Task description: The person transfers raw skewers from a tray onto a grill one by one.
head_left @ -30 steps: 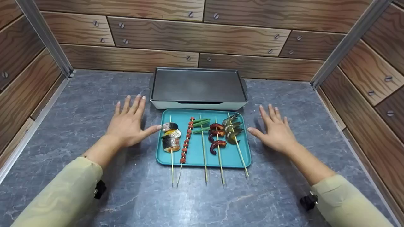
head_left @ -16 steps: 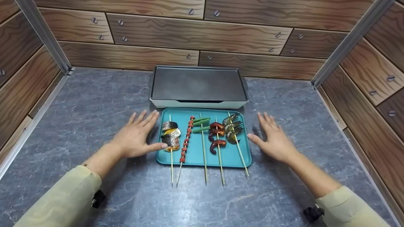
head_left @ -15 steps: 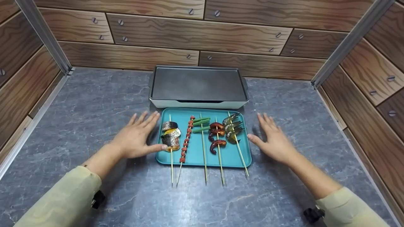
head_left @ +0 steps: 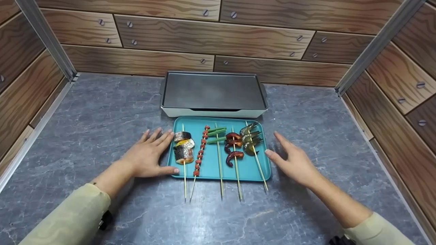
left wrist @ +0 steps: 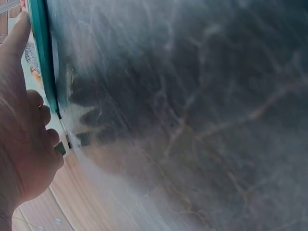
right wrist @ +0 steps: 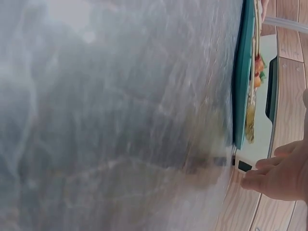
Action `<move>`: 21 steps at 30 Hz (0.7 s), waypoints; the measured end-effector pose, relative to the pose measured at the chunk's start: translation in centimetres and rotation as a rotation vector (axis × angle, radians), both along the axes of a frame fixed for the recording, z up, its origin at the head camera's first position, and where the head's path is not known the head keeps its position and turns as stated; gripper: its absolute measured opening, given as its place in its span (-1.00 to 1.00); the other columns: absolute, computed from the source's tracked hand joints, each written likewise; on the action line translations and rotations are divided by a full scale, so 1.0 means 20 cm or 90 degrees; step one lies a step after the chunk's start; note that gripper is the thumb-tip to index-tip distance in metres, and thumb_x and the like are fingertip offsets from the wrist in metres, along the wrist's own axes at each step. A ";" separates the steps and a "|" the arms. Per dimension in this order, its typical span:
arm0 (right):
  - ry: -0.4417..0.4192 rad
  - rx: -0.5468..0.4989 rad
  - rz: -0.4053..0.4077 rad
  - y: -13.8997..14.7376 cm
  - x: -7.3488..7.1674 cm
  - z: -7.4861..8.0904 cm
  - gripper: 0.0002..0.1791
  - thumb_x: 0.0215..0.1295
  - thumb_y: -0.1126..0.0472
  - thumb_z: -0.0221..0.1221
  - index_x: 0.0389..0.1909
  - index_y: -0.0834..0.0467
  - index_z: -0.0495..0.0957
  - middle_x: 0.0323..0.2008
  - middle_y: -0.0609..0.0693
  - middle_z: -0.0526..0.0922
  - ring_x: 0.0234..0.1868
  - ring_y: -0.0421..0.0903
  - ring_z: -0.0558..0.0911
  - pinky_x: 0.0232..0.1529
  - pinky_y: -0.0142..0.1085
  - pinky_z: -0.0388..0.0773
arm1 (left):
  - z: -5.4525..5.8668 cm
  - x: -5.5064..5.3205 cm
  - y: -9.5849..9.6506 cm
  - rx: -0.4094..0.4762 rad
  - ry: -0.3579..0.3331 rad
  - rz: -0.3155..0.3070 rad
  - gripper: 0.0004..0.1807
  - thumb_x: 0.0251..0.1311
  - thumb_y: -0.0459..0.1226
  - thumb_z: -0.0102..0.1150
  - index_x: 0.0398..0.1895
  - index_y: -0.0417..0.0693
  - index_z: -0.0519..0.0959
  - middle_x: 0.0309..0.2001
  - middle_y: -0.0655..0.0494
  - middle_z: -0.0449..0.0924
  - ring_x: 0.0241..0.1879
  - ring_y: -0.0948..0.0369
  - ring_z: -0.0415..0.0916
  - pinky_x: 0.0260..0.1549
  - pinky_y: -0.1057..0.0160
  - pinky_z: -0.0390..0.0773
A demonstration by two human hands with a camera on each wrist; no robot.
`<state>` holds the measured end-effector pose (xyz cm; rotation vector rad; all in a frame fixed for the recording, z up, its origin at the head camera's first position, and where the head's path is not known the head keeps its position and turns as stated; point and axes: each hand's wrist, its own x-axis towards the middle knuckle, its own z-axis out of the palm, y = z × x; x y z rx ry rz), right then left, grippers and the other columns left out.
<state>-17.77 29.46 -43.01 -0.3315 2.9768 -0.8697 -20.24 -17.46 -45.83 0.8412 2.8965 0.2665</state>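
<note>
A teal tray [head_left: 209, 172] lies in the middle of the head view with several skewers side by side, their sticks poking past its front edge. From left to right they carry fish chunks with a yellow slice [head_left: 184, 154], small red pieces [head_left: 200, 154], green stalks [head_left: 217, 132], octopus tentacles [head_left: 234, 156] and shrimp [head_left: 251, 140]. My left hand [head_left: 146, 156] is at the tray's left side, fingers extended, thumb over the front left corner. Beside the right rim is my right hand [head_left: 298, 165], fingers straight, thumb tip right at the edge. Neither hand grips anything.
Directly behind the tray stands a pale electric griddle [head_left: 214, 92] with a dark flat plate. Wood-patterned walls [head_left: 214, 41] enclose the grey marbled tabletop [head_left: 204, 221] at the back and both sides.
My left hand has come right and toward me, its thumb passing from the fish to the tray's front corner. The right hand has moved slightly nearer to me, beside the rim. The tray stays put.
</note>
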 end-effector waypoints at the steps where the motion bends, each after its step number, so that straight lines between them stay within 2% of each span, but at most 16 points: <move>1: -0.002 -0.015 -0.005 -0.01 0.01 0.01 -0.08 0.57 -0.29 0.11 0.68 0.20 0.13 0.56 0.31 0.28 0.51 0.37 0.33 0.51 0.28 0.25 | 0.00 0.00 0.00 -0.001 0.001 -0.001 0.36 0.18 0.61 -0.02 0.73 -0.18 -0.04 0.70 -0.10 -0.04 0.66 -0.22 -0.18 0.61 -0.29 -0.23; 5: -0.022 -0.087 -0.031 -0.03 0.04 0.02 -0.10 0.55 -0.25 0.18 0.61 0.28 0.24 0.45 0.34 0.45 0.39 0.33 0.53 0.41 0.19 0.46 | 0.00 0.00 0.00 -0.002 0.000 -0.002 0.34 0.20 0.60 -0.02 0.73 -0.19 -0.02 0.70 -0.11 -0.04 0.66 -0.23 -0.17 0.61 -0.30 -0.22; 8: -0.033 -0.129 -0.050 -0.04 0.06 0.03 -0.19 0.53 -0.16 0.25 0.50 0.36 0.37 0.28 0.36 0.62 0.23 0.26 0.67 0.29 0.10 0.61 | 0.00 0.01 0.00 -0.002 0.000 -0.002 0.34 0.20 0.59 -0.02 0.72 -0.20 -0.01 0.70 -0.12 -0.03 0.66 -0.23 -0.17 0.61 -0.30 -0.22; 11: -0.063 -0.158 -0.070 -0.05 0.08 0.03 -0.32 0.53 -0.07 0.28 0.39 0.39 0.49 0.09 0.31 0.73 0.03 0.17 0.77 0.08 -0.01 0.75 | -0.01 0.01 -0.01 -0.004 -0.002 -0.003 0.33 0.21 0.59 -0.03 0.72 -0.19 -0.01 0.70 -0.12 -0.03 0.66 -0.23 -0.17 0.61 -0.30 -0.22; 16: -0.188 -0.267 -0.116 -0.05 0.11 0.03 -0.43 0.55 0.01 0.27 0.24 0.44 0.56 -0.07 0.26 0.79 -0.20 0.05 0.80 -0.21 -0.19 0.81 | -0.01 0.01 -0.01 -0.007 -0.003 -0.004 0.33 0.21 0.60 -0.05 0.73 -0.18 -0.02 0.70 -0.11 -0.04 0.66 -0.22 -0.17 0.61 -0.30 -0.22; 21: -0.315 -0.366 -0.141 -0.04 0.14 0.01 -0.51 0.56 0.05 0.25 0.11 0.46 0.59 -0.19 0.18 0.80 -0.28 -0.05 0.79 -0.22 -0.24 0.80 | -0.01 0.00 -0.01 -0.011 -0.004 -0.005 0.34 0.20 0.60 -0.04 0.73 -0.17 -0.04 0.70 -0.12 -0.05 0.67 -0.21 -0.19 0.61 -0.30 -0.23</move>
